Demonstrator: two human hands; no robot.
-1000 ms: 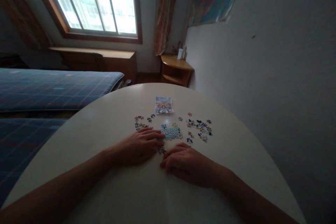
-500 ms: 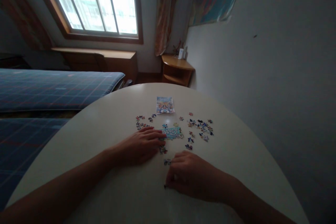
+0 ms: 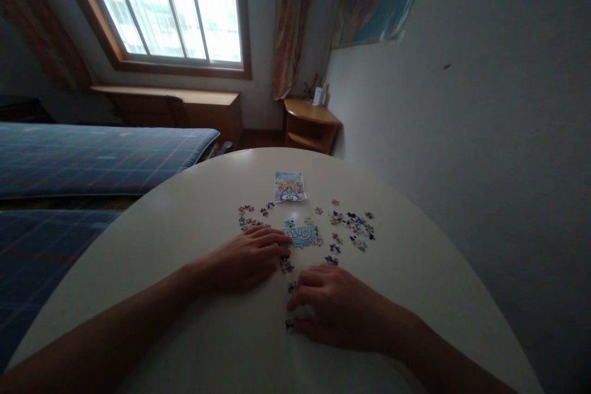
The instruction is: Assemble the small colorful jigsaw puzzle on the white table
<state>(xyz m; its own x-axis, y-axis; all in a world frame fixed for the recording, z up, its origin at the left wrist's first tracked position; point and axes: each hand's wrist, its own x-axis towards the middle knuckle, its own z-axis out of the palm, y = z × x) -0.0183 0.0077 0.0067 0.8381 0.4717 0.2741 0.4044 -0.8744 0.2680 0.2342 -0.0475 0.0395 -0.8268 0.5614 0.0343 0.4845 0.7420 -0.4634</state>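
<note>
My left hand [image 3: 249,255] lies flat on the table, fingers stretched out, its fingertips at the left edge of a joined blue puzzle section [image 3: 305,236] with lettering. Below those fingertips is a small cluster of jigsaw pieces [image 3: 287,265]. Nearer me, my right hand [image 3: 330,306] is half curled, with a gap between thumb and index finger and nothing seen between them. A dark jigsaw piece [image 3: 289,325] sits at its thumb tip. Partly covered by its fingers is another piece [image 3: 291,287].
Loose jigsaw pieces [image 3: 355,225] are spread to the right, and more [image 3: 244,220] lie left of the joined section. Behind them is a printed picture packet [image 3: 290,186]. The round white table [image 3: 194,332] stands beside a plaid mattress [image 3: 92,160] and a white wall [image 3: 484,154].
My right thumb and index finger have parted, and more of the dark piece by the thumb now shows. My left hand has stayed in place.
</note>
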